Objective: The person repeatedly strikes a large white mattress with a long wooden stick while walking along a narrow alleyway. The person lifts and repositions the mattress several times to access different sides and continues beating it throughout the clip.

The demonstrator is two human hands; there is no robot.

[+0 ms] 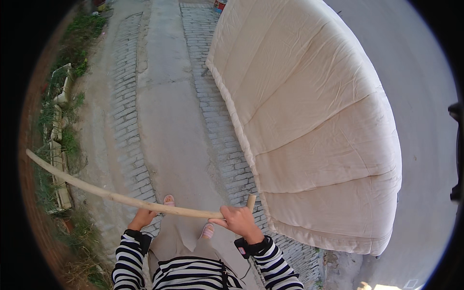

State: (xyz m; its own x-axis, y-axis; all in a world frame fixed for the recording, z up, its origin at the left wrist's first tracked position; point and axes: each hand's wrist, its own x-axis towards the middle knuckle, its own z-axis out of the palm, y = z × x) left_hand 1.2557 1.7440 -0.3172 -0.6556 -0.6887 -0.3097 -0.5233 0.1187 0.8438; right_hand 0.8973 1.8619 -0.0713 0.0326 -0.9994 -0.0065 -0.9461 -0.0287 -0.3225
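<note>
A long, pale wooden stick (98,191) runs across in front of my body, from the planters at the left to my right hand. Around its right part closes my right hand (237,220); a short piece of wood (251,203) sticks up just behind that hand, and how it joins the stick is hidden. My left hand (143,218) is below the stick near its middle, its fingers partly hidden, so its hold cannot be told. To the right hangs a large cream quilt (311,137) with stitched seams and a rolled edge, apart from the stick.
Long planters (59,181) with green plants stand along a brick wall at the left. Brick paving strips (127,90) flank a concrete path (170,119). A colourful bucket (219,6) stands at the top. Beyond the quilt is a grey wall (424,145).
</note>
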